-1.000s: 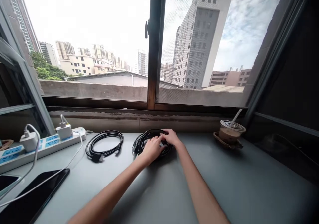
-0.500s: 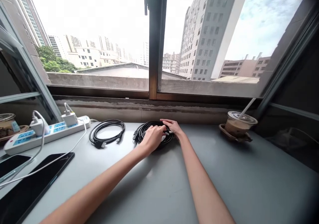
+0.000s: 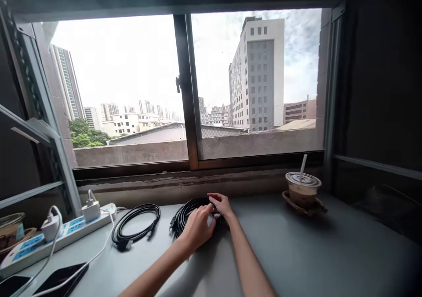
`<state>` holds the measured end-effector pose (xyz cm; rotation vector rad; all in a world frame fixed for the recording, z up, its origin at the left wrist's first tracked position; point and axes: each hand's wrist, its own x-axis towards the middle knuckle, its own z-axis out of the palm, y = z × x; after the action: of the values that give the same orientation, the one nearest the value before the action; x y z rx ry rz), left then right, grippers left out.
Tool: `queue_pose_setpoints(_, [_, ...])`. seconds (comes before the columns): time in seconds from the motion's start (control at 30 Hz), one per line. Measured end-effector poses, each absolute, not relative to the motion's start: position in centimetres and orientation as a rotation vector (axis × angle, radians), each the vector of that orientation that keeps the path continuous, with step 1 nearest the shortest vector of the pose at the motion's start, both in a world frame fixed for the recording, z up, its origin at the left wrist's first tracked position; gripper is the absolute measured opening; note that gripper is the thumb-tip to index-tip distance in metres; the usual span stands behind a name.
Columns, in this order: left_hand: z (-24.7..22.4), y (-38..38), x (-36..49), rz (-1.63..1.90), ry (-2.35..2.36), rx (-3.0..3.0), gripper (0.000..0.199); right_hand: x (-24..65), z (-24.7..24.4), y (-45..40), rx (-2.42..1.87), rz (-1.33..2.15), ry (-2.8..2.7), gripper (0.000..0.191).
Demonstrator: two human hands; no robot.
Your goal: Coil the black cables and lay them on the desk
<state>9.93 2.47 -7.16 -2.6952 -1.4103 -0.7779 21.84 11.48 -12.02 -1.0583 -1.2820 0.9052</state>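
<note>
A thick coil of black cable (image 3: 184,215) lies on the grey desk near the window wall, a dark connector at its left side. My left hand (image 3: 198,223) is over the coil's front and middle, its fingers curled and closed on the cable. From the right, my right hand (image 3: 222,204) grips the coil's far right part, thumb and fingers bent round it. The fingertips of both hands are close together and partly hidden. To the left lies a second, thinner coil of black cable (image 3: 156,209), with a plug at its front.
A white power strip (image 3: 70,235) with chargers stands at the left, and a white cord runs across a black tablet (image 3: 61,279). At the right, a lidded drink cup (image 3: 302,191) with a straw sits in a brown holder. The window (image 3: 194,167) is behind.
My view has tilted up, so the desk things sit lower in the picture. Both hands stay at the larger coil; my left thumb now shows apart from its fingers.
</note>
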Motion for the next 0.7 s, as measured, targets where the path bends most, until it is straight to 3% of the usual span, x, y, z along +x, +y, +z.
queue_pose_setpoints(0.3, [-7.8,-1.5,7.2,-0.735,-1.239,-2.632,0.038,21.7,-12.5,11.7,-1.094,0.873,-1.275,0.021])
queue_pose_setpoints(0.5, [-9.3,-3.1,3.3,-0.51,-1.298,-2.693,0.041,21.9,-12.4,10.7,-1.141,0.878,-1.266,0.025])
queue_pose_setpoints(0.7, [-9.3,-1.7,2.1,-0.58,-1.356,-2.61,0.038,21.9,-11.6,8.4,-1.265,0.721,-1.14,0.025])
